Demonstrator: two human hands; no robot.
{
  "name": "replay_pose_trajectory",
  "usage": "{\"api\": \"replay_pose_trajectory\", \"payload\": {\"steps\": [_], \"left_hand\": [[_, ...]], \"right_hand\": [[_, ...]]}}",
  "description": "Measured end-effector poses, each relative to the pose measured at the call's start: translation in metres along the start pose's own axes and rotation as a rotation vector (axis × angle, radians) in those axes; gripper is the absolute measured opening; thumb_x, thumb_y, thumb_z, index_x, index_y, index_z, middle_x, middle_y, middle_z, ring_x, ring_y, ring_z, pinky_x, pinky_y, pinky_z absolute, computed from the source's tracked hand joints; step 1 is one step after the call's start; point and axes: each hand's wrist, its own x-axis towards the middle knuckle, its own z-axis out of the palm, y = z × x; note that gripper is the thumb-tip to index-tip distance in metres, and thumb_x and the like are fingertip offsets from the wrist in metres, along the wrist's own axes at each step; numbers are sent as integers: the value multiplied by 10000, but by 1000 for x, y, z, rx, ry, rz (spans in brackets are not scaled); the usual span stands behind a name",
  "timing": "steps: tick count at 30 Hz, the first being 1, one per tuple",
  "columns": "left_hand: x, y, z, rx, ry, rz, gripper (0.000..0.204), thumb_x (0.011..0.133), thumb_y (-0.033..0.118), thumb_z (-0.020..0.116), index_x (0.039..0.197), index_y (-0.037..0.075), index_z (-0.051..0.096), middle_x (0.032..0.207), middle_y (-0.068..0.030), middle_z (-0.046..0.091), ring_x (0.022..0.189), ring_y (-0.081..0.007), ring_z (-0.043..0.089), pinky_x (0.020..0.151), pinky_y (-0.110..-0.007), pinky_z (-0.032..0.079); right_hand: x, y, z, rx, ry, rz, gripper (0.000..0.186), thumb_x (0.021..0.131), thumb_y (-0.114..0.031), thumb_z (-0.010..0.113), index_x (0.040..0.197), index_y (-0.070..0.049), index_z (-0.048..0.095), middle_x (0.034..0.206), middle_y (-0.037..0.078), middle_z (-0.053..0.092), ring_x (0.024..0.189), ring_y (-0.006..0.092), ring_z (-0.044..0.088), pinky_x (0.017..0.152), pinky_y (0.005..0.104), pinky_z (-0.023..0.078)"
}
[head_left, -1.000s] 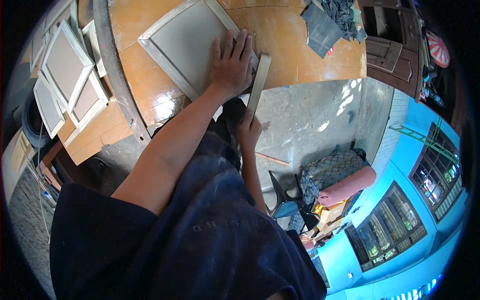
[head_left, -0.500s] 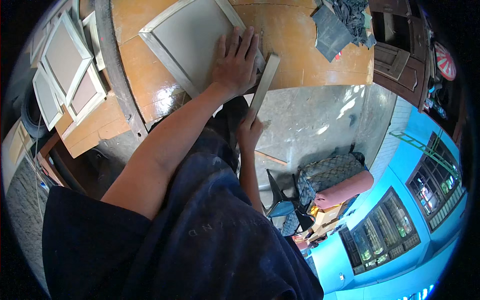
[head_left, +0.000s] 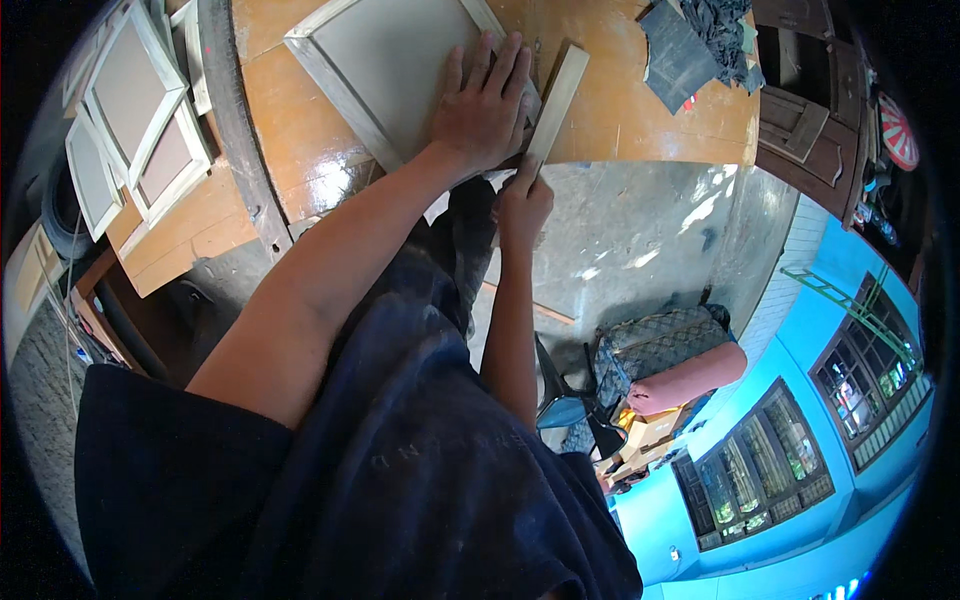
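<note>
My left hand (head_left: 479, 105) lies with fingers outstretched on a square grey panel (head_left: 385, 75) in a pale wooden frame, near the panel's right side at the front of the orange wooden table (head_left: 275, 120). My right hand (head_left: 524, 206) grips the lower end of a flat pale wooden stick (head_left: 561, 97). The stick runs upward along the right edge of the framed panel; whether it touches that edge is hard to tell.
Several framed panels (head_left: 130, 110) sit at the left beside a grey beam (head_left: 230, 110). Crumpled dark sheets (head_left: 680, 55) are at the right of the table. Below are a concrete floor (head_left: 630, 230), dark chair (head_left: 560, 390) and bundled bedding (head_left: 650, 345). A brown cabinet (head_left: 800, 110) stands right.
My right hand has moved up and slightly right, carrying the stick further along the panel's edge. My left hand has shifted a little upward and right, staying on the panel.
</note>
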Motion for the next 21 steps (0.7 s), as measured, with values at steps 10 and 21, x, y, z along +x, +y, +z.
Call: {"api": "replay_pose_trajectory", "payload": {"steps": [10, 21], "left_hand": [[6, -1, 0, 4, 76, 12, 615, 956, 353, 447, 1484, 49, 370, 1593, -136, 267, 1462, -390, 243, 1163, -615, 137], [6, 2, -2, 25, 103, 27, 600, 946, 354, 466, 1459, 48, 410, 1564, -140, 320, 1439, -393, 276, 1149, -624, 155]], "right_hand": [[9, -8, 2, -26, -13, -29, 549, 1014, -364, 457, 788, 102, 638, 699, 298, 613, 652, 437, 618, 598, 497, 439], [-7, -10, -1, -162, 15, -27, 544, 1014, -355, 456, 771, 94, 642, 678, 282, 616, 652, 455, 608, 619, 486, 460]]}}
